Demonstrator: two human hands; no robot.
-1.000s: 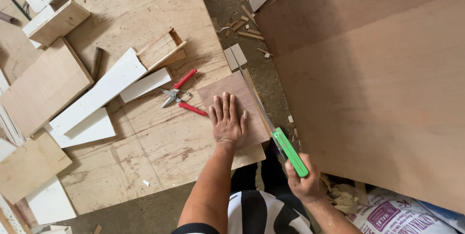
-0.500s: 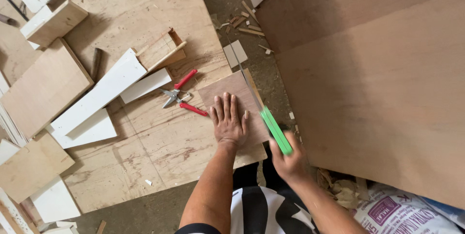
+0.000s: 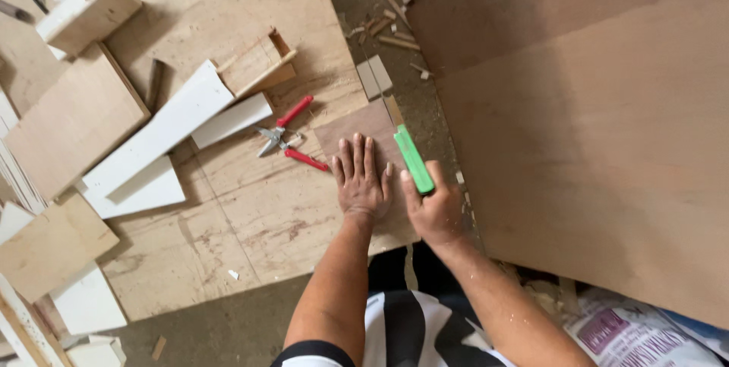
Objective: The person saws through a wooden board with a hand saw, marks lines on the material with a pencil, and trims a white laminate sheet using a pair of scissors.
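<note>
— At the near right corner of the plywood worktop (image 3: 228, 223), what are the hands doing?

— The left hand (image 3: 361, 181) lies flat, palm down and fingers spread, on a small brown plywood piece (image 3: 364, 128) that sits right at the worktop's right edge. Nothing is held in it; it only presses down.

— And the other one?

— The right hand (image 3: 434, 211) has its grip clenched around the green handle (image 3: 414, 158) of a cutting tool, which slants along the right edge of the brown piece, just beside the left hand's little finger. A thin strip of the tool's blade shows past the handle's far end, along the same edge; I cannot tell how far it bites into the wood.

— What lies close by?

— Red-handled pliers (image 3: 287, 139) rest on the worktop just left of the brown piece, handles splayed apart. Farther left lie long white boards (image 3: 163, 131), one overlapping another, and behind them a small open wooden frame (image 3: 258, 63). A brown panel (image 3: 72, 120) lies towards the left edge, with a wooden block (image 3: 95, 14) near the far left corner.

— And beyond the right edge?

— A narrow gap of floor with scraps of wood (image 3: 383, 29), then a large brown sheet (image 3: 592, 131) filling the right side. A printed sack (image 3: 638, 333) shows under its near edge.
</note>
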